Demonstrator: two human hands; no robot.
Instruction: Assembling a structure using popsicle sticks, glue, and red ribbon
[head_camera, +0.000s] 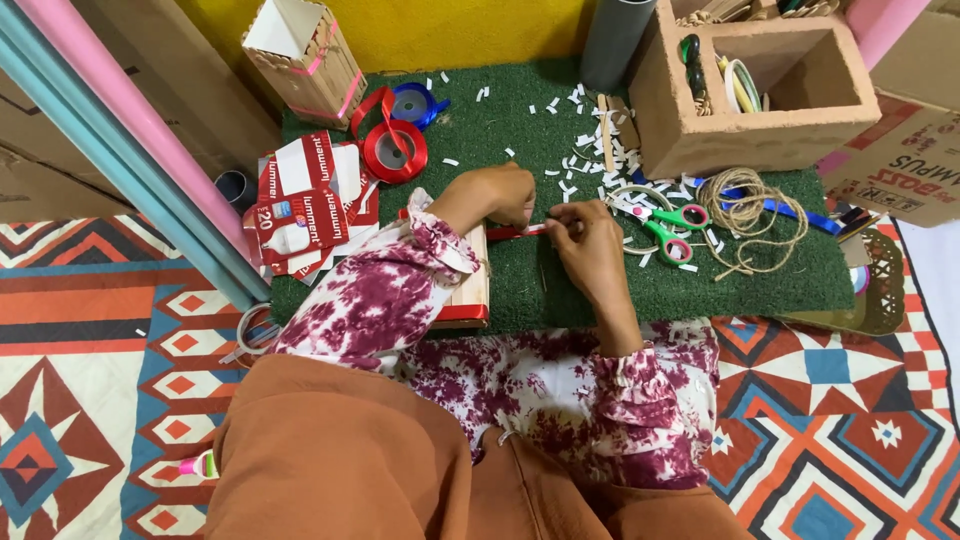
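While both hands pinch red ribbon strip (515, 231), left hand (497, 193) beside right hand (585, 243): white scraps (590, 140) beyond hands already cut; stick panel (465, 290) under left forearm unfinished.

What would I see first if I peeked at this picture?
Probably the two hands in the middle, left hand and right hand, pinching a thin red strip over a green turf mat. White paper bits lie scattered on the mat, green-handled scissors lie right of the hands, and a red ribbon roll sits upper left.
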